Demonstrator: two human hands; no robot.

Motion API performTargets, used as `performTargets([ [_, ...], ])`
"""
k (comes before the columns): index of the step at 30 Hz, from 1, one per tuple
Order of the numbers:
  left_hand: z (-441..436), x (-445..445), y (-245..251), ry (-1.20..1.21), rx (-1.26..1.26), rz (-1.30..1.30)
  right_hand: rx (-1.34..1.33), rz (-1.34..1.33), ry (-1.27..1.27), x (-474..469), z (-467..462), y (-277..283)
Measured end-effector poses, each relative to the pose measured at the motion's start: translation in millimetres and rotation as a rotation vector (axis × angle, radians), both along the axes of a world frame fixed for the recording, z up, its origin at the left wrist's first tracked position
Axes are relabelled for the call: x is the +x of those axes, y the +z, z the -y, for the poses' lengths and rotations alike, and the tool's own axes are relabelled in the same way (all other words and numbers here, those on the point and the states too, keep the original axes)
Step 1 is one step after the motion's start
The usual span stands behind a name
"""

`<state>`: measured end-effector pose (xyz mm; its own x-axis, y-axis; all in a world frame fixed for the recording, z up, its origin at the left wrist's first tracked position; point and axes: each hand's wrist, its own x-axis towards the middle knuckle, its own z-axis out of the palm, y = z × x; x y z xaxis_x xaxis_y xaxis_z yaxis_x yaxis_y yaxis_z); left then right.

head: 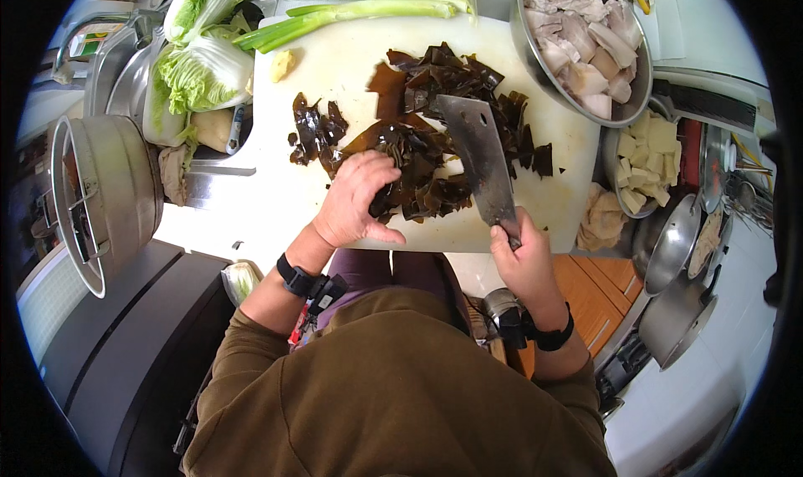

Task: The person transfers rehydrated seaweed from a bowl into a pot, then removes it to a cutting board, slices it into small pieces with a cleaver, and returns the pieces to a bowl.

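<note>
Dark brown, glossy kelp (439, 81) lies cut into many pieces across the middle of a white cutting board (552, 213). My left hand (361, 194) is at the near left side of the pile, fingertips against the kelp and thumb spread away. In my right hand (526, 260) is the handle of a cleaver (480, 160). Its broad dark blade points away from me and lies over the right part of the pile. A smaller cluster of kelp pieces (313, 128) sits apart on the left of the board.
Ginger (283, 65) and scallions (364, 12) lie toward the board's far side. Napa cabbage (210, 69) is at left, near a large metal pot (119, 182). Bowls of meat chunks (583, 44) and pale cubes (649, 157) stand at right, beside a crumpled cloth (601, 216).
</note>
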<state>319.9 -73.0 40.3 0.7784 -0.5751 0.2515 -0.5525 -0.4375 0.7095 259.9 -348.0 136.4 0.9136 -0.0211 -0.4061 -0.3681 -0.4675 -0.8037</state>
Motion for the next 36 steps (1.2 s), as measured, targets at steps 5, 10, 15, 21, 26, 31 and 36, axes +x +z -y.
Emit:
performTargets([
  [5,21.9,-24.9,-2.4,0.171,0.068,0.123,-0.038,0.008,0.053,5.6,-15.3,11.7],
  [10,42.8,-28.9,-14.9,0.386,0.002,0.160,-0.115,-0.084,0.094,12.5,-20.9,19.7],
  [15,43.9,-32.8,-19.9,0.488,-0.060,0.129,-0.151,-0.107,0.157,3.4,-21.9,40.0],
  [21,43.0,-33.2,-20.9,0.510,-0.057,0.177,-0.281,-0.067,0.309,2.3,-29.1,32.6],
  [26,42.9,-30.7,-18.7,0.480,0.036,0.140,-0.457,-0.115,0.415,7.3,-38.3,19.1],
  [31,44.5,-26.6,-21.2,0.477,0.071,0.102,-0.567,-0.109,0.507,16.6,-47.4,12.2],
  [36,44.4,-26.7,-26.9,0.466,0.073,0.038,-0.562,-0.098,0.543,42.8,-62.3,-16.5],
])
